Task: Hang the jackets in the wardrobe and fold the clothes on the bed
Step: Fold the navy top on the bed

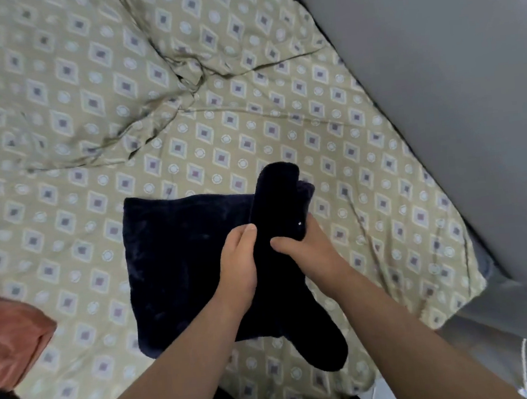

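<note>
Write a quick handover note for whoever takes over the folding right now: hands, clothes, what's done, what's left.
Hands: the left hand and right hand both grip a long dark garment, held over the bed.
Under them, a navy cloth lies folded flat on the bed.
At the left edge, a rust-coloured garment lies crumpled.
Done: the navy cloth.
Left: the held piece and the rust-coloured one. No jackets or wardrobe are in view.
</note>
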